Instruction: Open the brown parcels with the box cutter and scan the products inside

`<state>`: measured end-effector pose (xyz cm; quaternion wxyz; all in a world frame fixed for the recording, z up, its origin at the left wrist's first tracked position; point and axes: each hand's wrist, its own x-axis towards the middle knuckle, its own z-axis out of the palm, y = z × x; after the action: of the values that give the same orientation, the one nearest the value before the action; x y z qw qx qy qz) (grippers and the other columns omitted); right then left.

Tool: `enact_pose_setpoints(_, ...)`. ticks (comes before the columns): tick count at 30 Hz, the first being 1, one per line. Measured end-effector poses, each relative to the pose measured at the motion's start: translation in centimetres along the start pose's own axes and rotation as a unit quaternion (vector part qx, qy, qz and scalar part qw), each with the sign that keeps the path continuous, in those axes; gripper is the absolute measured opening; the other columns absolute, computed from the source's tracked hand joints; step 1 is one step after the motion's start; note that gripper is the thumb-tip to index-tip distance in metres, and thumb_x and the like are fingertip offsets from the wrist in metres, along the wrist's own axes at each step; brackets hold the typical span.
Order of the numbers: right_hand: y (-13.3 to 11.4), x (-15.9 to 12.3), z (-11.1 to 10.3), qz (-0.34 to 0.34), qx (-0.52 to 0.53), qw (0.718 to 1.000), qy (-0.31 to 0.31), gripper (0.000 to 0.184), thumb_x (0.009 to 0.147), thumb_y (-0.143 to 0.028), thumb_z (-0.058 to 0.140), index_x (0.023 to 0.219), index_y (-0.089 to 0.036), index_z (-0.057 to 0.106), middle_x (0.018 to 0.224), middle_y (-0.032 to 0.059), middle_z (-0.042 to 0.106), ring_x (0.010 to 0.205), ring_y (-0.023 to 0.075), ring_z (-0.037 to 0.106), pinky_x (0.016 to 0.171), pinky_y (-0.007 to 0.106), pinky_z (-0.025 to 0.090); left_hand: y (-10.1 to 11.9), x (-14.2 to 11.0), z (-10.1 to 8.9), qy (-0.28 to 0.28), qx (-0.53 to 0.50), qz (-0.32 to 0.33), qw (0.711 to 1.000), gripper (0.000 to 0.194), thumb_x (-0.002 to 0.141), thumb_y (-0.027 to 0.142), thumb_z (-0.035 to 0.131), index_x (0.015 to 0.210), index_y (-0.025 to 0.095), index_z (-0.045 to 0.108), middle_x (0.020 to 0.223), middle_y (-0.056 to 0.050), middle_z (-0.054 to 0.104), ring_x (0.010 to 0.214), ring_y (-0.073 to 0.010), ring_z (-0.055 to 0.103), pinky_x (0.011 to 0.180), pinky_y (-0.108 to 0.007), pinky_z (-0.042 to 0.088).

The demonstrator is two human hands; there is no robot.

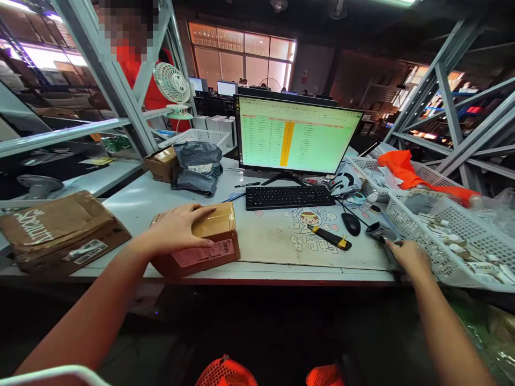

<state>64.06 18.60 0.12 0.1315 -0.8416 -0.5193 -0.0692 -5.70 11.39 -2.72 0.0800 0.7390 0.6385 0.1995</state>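
Item: taped cardboard parcel [201,244], near edge of surface [273,241], at 9 o'clock from the keyboard [288,197]. My left hand [179,228] lies flat on top, fingers [201,212] spread. My right hand [408,257] wraps a handheld scanner [382,234] at 3 o'clock.

Dim room, glaring monitor [298,134] and windows [241,53], edges warped.
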Motion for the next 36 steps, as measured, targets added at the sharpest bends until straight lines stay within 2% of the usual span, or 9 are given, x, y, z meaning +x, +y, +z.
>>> enact_pose_setpoints(3,-5.6,-1.0,1.1,-0.107,-0.004,0.992,0.073,0.045,0.096,-0.039,0.050,0.115,-0.006,0.074,0.113,0.0230,0.069,0.107,0.0350,0.065,0.094,0.043,0.049,-0.5,-0.3,0.6,0.019,-0.004,0.007,1.000,0.100,0.058,0.080,0.078,0.147,0.040,0.058,0.142,-0.011,0.057,0.121,-0.0459,0.056,0.109,-0.064,0.040)
enact_pose_setpoints(8,-19.4,-0.4,5.0,-0.323,0.039,0.944,-0.048,0.039,0.099,-0.033,0.052,0.127,-0.013,0.070,0.131,0.0130,0.065,0.122,0.0247,0.057,0.110,0.030,0.041,-0.5,-0.9,1.1,0.048,-0.022,-0.011,0.999,0.101,0.055,0.081,0.079,0.144,0.039,0.060,0.141,-0.009,0.059,0.121,-0.0456,0.056,0.109,-0.065,0.041)
enact_pose_setpoints(11,-24.1,1.4,7.5,-0.329,0.022,0.944,-0.031,0.047,0.098,-0.030,0.056,0.140,-0.008,0.061,0.138,0.0180,0.059,0.130,0.0293,0.049,0.117,0.037,0.032,-0.2,-1.3,1.0,0.070,-0.037,-0.025,0.997,0.098,0.051,0.079,0.082,0.138,0.040,0.066,0.139,-0.008,0.060,0.119,-0.0442,0.058,0.109,-0.061,0.044)
enact_pose_setpoints(16,-26.9,2.9,10.0,-0.289,-0.015,0.957,-0.011,0.053,0.102,-0.037,0.054,0.143,-0.005,0.057,0.132,0.0246,0.060,0.131,0.0384,0.045,0.111,0.053,0.032,1.2,-2.0,0.3,0.073,-0.021,-0.024,0.997,0.096,0.053,0.078,0.081,0.138,0.036,0.067,0.137,-0.010,0.061,0.118,-0.0436,0.059,0.106,-0.058,0.046)
enact_pose_setpoints(22,-27.4,2.6,9.6,-0.268,-0.037,0.963,-0.004,0.050,0.105,-0.049,0.047,0.129,-0.012,0.071,0.134,0.0216,0.057,0.134,0.0378,0.042,0.109,0.051,0.035,1.9,-2.1,-1.7,-0.031,0.053,-0.004,0.998,0.093,0.070,0.074,0.074,0.151,0.035,0.053,0.154,-0.010,0.048,0.135,-0.0416,0.050,0.113,-0.060,0.042)
enact_pose_setpoints(27,-20.9,-1.0,8.8,-0.305,-0.053,0.944,-0.113,0.060,0.101,-0.053,0.053,0.146,-0.014,0.057,0.140,0.0184,0.058,0.131,0.0346,0.052,0.110,0.048,0.041,0.3,-3.3,-4.1,-0.149,0.060,0.156,0.975,0.086,0.075,0.060,0.080,0.152,0.049,0.045,0.167,-0.002,0.031,0.152,-0.0388,0.034,0.122,-0.059,0.033)
enact_pose_setpoints(30,-15.3,-3.8,9.5,-0.341,-0.048,0.929,-0.136,0.058,0.096,-0.049,0.060,0.140,-0.012,0.062,0.139,0.0191,0.058,0.129,0.0354,0.055,0.107,0.046,0.046,2.2,-6.2,-3.2,-0.087,0.100,0.160,0.978,0.067,0.090,0.055,0.064,0.154,0.041,0.047,0.167,-0.004,0.029,0.154,-0.0389,0.030,0.122,-0.065,0.031)
enact_pose_setpoints(33,-12.0,-6.1,9.9,-0.372,0.003,0.928,-0.034,0.047,0.098,-0.038,0.052,0.130,-0.006,0.064,0.128,0.0219,0.063,0.118,0.0358,0.061,0.102,0.049,0.050,6.1,-8.8,0.0,0.051,0.146,0.108,0.982,0.083,0.091,0.065,0.057,0.153,0.011,0.050,0.160,-0.019,0.038,0.147,-0.0461,0.039,0.112,-0.069,0.040)
enact_pose_setpoints(36,-12.2,-9.2,8.7,-0.428,0.092,0.896,0.072,0.045,0.103,-0.038,0.045,0.126,-0.005,0.063,0.120,0.0226,0.064,0.110,0.0359,0.063,0.097,0.052,0.053,8.7,-9.7,3.6,0.199,0.170,0.055,0.964,0.067,0.100,0.052,0.045,0.141,0.001,0.059,0.149,-0.022,0.053,0.137,-0.0451,0.051,0.108,-0.067,0.043)
